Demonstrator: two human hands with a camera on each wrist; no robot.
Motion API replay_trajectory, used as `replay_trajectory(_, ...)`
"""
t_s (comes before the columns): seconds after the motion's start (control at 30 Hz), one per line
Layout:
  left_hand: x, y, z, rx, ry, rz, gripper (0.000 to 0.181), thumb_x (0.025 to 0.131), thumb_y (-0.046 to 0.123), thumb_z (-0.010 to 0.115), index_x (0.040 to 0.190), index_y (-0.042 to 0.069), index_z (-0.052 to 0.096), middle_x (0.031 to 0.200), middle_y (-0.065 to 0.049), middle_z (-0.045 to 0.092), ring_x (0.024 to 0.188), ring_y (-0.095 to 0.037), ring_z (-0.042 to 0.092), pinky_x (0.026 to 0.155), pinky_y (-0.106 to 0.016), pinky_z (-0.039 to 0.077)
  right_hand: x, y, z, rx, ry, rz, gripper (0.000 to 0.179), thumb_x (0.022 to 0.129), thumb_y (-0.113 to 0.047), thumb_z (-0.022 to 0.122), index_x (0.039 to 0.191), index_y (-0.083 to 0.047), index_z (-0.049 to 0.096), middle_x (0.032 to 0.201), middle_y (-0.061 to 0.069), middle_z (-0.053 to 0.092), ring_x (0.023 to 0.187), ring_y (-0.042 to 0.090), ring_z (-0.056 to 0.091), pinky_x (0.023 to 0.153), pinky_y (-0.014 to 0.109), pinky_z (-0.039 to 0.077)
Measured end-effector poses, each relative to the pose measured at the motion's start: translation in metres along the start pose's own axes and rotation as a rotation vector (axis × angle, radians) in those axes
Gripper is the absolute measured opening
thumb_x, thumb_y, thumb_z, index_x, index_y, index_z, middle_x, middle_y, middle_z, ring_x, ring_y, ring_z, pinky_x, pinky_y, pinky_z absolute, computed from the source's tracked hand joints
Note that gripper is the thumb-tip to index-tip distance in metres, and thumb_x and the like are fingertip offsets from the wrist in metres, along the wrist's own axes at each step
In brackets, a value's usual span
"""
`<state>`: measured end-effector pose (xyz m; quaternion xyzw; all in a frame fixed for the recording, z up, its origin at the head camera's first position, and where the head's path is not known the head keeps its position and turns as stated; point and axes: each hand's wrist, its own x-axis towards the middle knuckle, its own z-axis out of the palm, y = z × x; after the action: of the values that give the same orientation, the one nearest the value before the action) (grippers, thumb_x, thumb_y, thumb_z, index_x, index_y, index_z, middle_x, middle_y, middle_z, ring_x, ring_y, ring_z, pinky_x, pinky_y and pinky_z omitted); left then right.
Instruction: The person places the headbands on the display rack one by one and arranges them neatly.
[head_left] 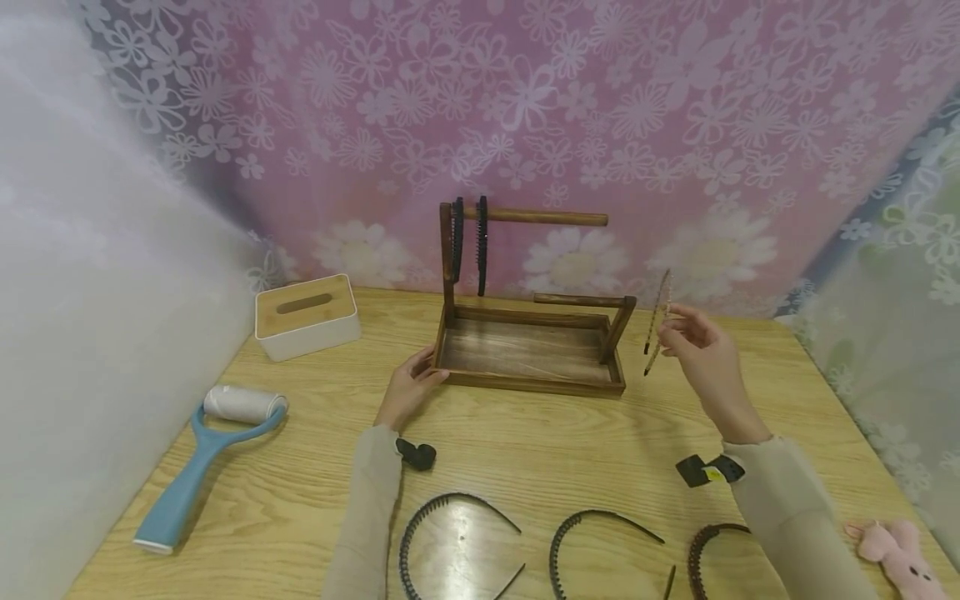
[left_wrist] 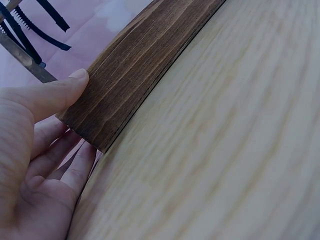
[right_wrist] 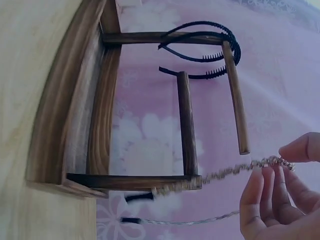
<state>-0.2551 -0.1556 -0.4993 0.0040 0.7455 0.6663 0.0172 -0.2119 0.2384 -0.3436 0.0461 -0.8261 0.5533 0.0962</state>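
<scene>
A wooden rack (head_left: 525,386) with a tray base and two horizontal rods stands at the back of the table. Two black toothed headbands (head_left: 482,246) hang at the left end of its upper rod. My left hand (head_left: 407,385) grips the tray's front left corner; in the left wrist view the thumb (left_wrist: 75,82) lies on the front board and the fingers sit around the end. To the right of the rack, my right hand (head_left: 697,337) pinches a beaded gold-toned headband (right_wrist: 220,173) by its curved middle. Its two black-tipped ends point away from the hand, apart from the rods.
Three dark toothed headbands, one on the left (head_left: 406,542), one in the middle (head_left: 557,546) and a brown one (head_left: 696,558), lie along the near edge. A tissue box (head_left: 307,337) and a blue-handled lint roller (head_left: 183,483) are on the left. A pink plush toy (head_left: 900,558) lies near right.
</scene>
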Motion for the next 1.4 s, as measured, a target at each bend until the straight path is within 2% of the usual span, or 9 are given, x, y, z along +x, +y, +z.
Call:
replay_trajectory(0.23,0.000,-0.001,0.000,0.007,0.003,0.000,0.063,0.090,0.011,0.070,0.147,0.007,0.042,0.153,-0.014,0.040,0.141,-0.031,0.040,0.118,-0.036,0.041,0.020,-0.005,0.013,0.176,0.058,-0.031,0.029,0.097,-0.013,0.060,0.125,-0.021,0.062,0.097,-0.018,0.062,0.082,-0.001,0.060,0.069,0.007,0.055)
replay_trajectory(0.4,0.000,-0.002,0.000,0.007,-0.001,0.008,0.064,0.090,0.010,0.070,0.147,0.006,0.042,0.153,-0.016,0.040,0.140,-0.032,0.040,0.117,-0.038,0.041,0.028,-0.011,0.019,0.199,0.077,-0.014,0.031,0.096,-0.012,0.060,0.126,-0.019,0.062,0.095,-0.018,0.063,0.081,-0.001,0.060,0.069,0.007,0.055)
replay_trajectory(0.63,0.001,-0.003,0.001,-0.003,0.000,0.018,0.063,0.090,0.010,0.070,0.147,0.005,0.043,0.152,-0.016,0.041,0.140,-0.032,0.041,0.117,-0.037,0.041,0.036,-0.023,0.025,0.274,0.053,-0.010,0.030,0.097,-0.011,0.058,0.125,-0.022,0.061,0.094,-0.016,0.064,0.082,0.001,0.061,0.071,0.007,0.055)
replay_trajectory(0.83,0.001,-0.003,0.000,-0.007,0.004,0.010,0.063,0.090,0.011,0.070,0.147,0.006,0.043,0.152,-0.015,0.041,0.140,-0.031,0.041,0.118,-0.036,0.041,0.046,-0.035,0.033,0.356,0.016,-0.014,0.023,0.097,-0.013,0.059,0.115,-0.026,0.062,0.093,-0.015,0.065,0.081,0.001,0.062,0.073,0.009,0.056)
replay_trajectory(1.07,0.002,-0.003,0.000,0.004,0.003,0.018,0.064,0.090,0.009,0.070,0.147,0.005,0.042,0.153,-0.017,0.039,0.141,-0.033,0.040,0.118,-0.038,0.041,0.059,-0.048,0.044,0.433,0.002,0.008,0.019,0.095,-0.013,0.062,0.109,-0.027,0.064,0.089,-0.013,0.066,0.077,0.003,0.061,0.070,0.011,0.056)
replay_trajectory(1.27,0.002,-0.004,0.000,-0.002,0.004,0.009,0.063,0.090,0.010,0.070,0.147,0.005,0.043,0.153,-0.016,0.039,0.141,-0.033,0.040,0.117,-0.038,0.041,0.070,-0.054,0.058,0.422,-0.019,0.012,0.021,0.095,-0.009,0.059,0.109,-0.024,0.064,0.085,-0.013,0.065,0.076,0.004,0.059,0.069,0.012,0.056)
replay_trajectory(1.4,0.002,-0.002,-0.001,-0.011,-0.001,-0.011,0.064,0.090,0.010,0.070,0.147,0.005,0.043,0.153,-0.016,0.040,0.141,-0.032,0.040,0.118,-0.037,0.041,0.075,-0.058,0.073,0.361,-0.044,0.020,0.028,0.096,-0.009,0.058,0.122,-0.016,0.063,0.083,-0.013,0.064,0.075,0.004,0.058,0.070,0.013,0.057)
